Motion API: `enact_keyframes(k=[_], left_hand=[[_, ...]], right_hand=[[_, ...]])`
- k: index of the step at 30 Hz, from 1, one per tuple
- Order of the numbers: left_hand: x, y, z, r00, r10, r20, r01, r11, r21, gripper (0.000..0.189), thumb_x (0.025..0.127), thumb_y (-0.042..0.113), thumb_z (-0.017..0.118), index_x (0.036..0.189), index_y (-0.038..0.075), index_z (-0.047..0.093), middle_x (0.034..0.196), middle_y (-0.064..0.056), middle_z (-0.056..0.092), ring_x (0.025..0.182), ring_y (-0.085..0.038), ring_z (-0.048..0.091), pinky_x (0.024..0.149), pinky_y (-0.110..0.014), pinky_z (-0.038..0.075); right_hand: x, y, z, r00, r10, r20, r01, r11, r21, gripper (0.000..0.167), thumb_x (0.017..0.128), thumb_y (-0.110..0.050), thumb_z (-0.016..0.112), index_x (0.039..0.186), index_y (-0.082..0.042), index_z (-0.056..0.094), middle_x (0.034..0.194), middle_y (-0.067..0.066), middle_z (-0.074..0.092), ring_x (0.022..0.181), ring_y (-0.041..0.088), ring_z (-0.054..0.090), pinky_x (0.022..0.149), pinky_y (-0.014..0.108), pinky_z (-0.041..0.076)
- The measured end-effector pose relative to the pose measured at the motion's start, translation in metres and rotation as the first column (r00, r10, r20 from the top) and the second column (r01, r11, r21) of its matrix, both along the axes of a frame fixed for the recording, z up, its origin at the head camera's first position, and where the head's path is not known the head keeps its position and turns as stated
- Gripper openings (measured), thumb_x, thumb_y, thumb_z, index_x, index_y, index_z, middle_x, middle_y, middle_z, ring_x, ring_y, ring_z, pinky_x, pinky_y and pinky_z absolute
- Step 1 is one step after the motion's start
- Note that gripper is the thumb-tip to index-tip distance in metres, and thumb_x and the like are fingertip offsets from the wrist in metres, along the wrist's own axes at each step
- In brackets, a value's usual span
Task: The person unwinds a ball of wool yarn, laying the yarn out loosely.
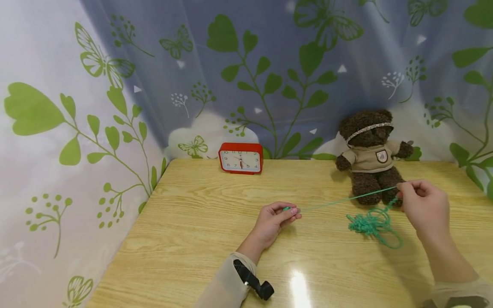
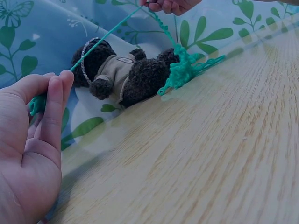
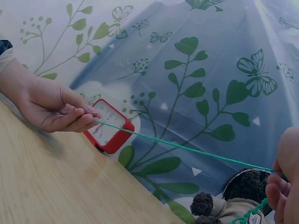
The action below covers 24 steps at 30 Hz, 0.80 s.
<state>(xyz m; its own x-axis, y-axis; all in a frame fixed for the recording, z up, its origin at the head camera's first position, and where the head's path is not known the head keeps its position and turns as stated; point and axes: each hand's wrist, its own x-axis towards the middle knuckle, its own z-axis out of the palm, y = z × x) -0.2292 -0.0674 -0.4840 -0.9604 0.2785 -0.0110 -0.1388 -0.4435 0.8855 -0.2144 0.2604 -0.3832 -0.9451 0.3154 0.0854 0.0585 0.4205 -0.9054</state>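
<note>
"Leafy, butterfly-printed cloth (image 1: 265, 77) hung behind the table (image 1: 185, 239), didn't it?"

"Yes, and the table was pale, grained wood with a glossy streak of light (image 1: 299, 286). A boxy red clock (image 1: 241, 158) and a fuzzy bear (image 1: 366, 184) in a sweater (image 1: 366, 161) were at the back."

"And the hands?"

"Left hand (image 1: 272, 221) and right hand (image 1: 427, 209) each pinched thin green yarn (image 1: 360, 196), stretched straight between them. A knobbly length (image 1: 390, 204) ran from the right to a loopy tangle (image 1: 363, 225) on the table before the bear."
</note>
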Motion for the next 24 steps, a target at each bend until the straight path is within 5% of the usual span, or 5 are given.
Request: enact_keyframes(k=[6, 11, 17, 21, 24], left_hand=[[0.001, 0.000, 0.001, 1.000, -0.004, 0.004, 0.004, 1.000, 0.006, 0.012, 0.096, -0.004, 0.061, 0.105, -0.003, 0.068, 0.091, 0.000, 0.076, 0.083, -0.010, 0.074, 0.080, -0.015, 0.060], [0.001, 0.000, 0.002, 1.000, -0.005, 0.005, 0.005, 1.000, 0.000, 0.014, 0.095, -0.004, 0.062, 0.108, -0.006, 0.067, 0.091, 0.000, 0.076, 0.082, -0.011, 0.074, 0.079, -0.016, 0.060], [0.001, -0.001, 0.002, 1.000, -0.012, 0.018, 0.012, 1.000, -0.021, 0.025, 0.095, -0.004, 0.062, 0.117, -0.017, 0.060, 0.090, 0.000, 0.075, 0.083, -0.010, 0.074, 0.079, -0.016, 0.060], [0.001, 0.001, 0.003, 0.999, -0.027, 0.023, 0.027, 0.999, -0.035, 0.015, 0.094, -0.005, 0.063, 0.108, -0.008, 0.067, 0.089, -0.001, 0.075, 0.083, -0.010, 0.074, 0.078, -0.016, 0.060], [0.002, 0.001, 0.003, 0.999, -0.053, 0.009, 0.053, 0.997, -0.062, 0.018, 0.094, -0.005, 0.063, 0.110, -0.010, 0.066, 0.089, -0.001, 0.075, 0.083, -0.010, 0.074, 0.077, -0.016, 0.060]], right_hand=[[-0.001, 0.004, 0.002, 1.000, 0.009, 0.001, -0.009, 0.998, -0.065, 0.018, 0.101, -0.027, 0.051, 0.092, -0.017, 0.064, 0.068, -0.020, 0.063, 0.054, 0.008, 0.056, 0.047, 0.022, 0.048], [-0.003, 0.001, -0.002, 0.985, 0.168, 0.033, -0.167, 0.985, -0.047, 0.021, 0.102, -0.028, 0.053, 0.095, -0.015, 0.068, 0.074, -0.013, 0.064, 0.059, 0.009, 0.058, 0.053, 0.022, 0.053], [-0.004, -0.016, -0.019, 0.879, 0.408, 0.248, -0.469, 0.834, 0.291, 0.042, 0.104, -0.037, 0.050, 0.112, 0.002, 0.063, 0.085, 0.003, 0.071, 0.064, 0.019, 0.063, 0.057, 0.031, 0.052], [-0.002, -0.029, -0.030, 0.809, 0.504, 0.305, -0.582, 0.759, 0.292, 0.038, 0.103, -0.031, 0.056, 0.114, 0.004, 0.063, 0.081, 0.004, 0.072, 0.064, 0.020, 0.067, 0.056, 0.032, 0.054], [0.000, -0.040, -0.033, 0.772, 0.552, 0.314, -0.625, 0.750, 0.218, 0.045, 0.102, -0.032, 0.058, 0.124, 0.007, 0.059, 0.083, 0.005, 0.073, 0.065, 0.021, 0.068, 0.056, 0.032, 0.058]])
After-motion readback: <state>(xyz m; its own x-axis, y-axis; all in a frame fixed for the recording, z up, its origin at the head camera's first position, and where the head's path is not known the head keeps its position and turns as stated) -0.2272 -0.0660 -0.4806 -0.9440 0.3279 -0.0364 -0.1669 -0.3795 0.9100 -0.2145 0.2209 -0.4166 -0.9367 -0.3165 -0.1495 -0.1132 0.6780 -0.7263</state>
